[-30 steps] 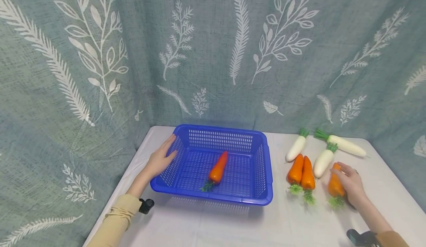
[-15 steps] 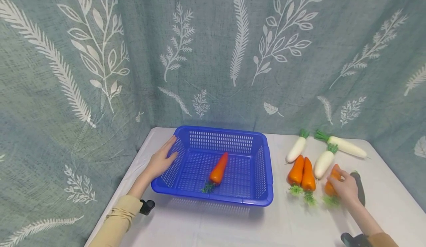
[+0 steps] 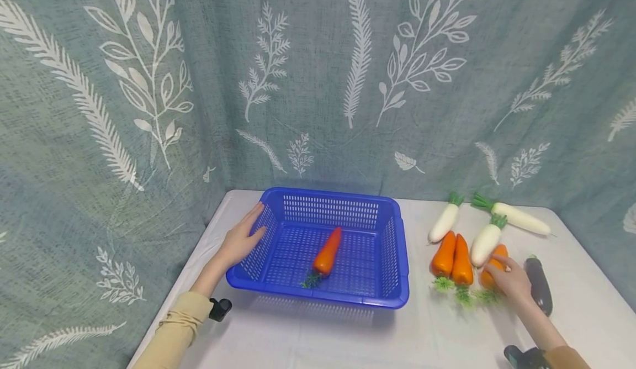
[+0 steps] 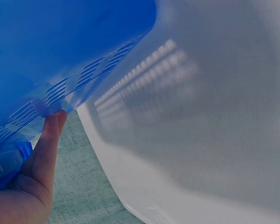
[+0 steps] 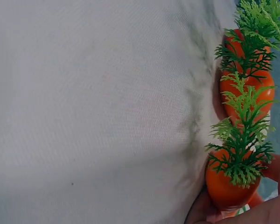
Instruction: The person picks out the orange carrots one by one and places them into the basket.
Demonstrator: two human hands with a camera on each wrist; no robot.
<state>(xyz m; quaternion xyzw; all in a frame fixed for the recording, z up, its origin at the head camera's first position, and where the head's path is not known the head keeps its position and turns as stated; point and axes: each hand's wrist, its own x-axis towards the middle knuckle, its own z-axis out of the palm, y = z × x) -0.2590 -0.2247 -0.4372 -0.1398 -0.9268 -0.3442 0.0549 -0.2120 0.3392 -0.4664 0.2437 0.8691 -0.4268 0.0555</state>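
Reading directions from the head view, with 12 o'clock toward the leaf-patterned curtain (image 3: 318,82).

Gripping the held carrot (image 3: 488,278) between thumb and curled fingers of the right hand (image 3: 512,280), at 3 o'clock from the blue basket (image 3: 323,298). Pointing its tip toward 1 o'clock and its leafy top toward 7 o'clock. Being unable to confirm contact between the held carrot and the white-covered tabletop (image 3: 343,336).

Touching the basket's 9 o'clock wall with the left hand (image 3: 240,243), its fingers straight and its thumb spread wide of them.

Finding a basket carrot (image 3: 326,256) on the basket floor, tip toward 1 o'clock, leaves toward 7 o'clock.

Recording a first loose carrot (image 3: 443,256) and a second loose carrot (image 3: 462,264) side by side at 9 o'clock from the held carrot, leaves toward 6 o'clock. Noting a near radish (image 3: 486,244) just beside the held carrot at 11 o'clock, a slim radish (image 3: 444,223) beyond the first loose carrot at 12 o'clock, and a far radish (image 3: 524,219) at 1 o'clock from the right hand, leaves toward 10 o'clock.

Noting a dark eggplant (image 3: 539,286) near the right hand at 3 o'clock, apart from the held carrot.

Observing long sleeves (image 3: 174,333) and black wrist devices (image 3: 219,309) on both arms.
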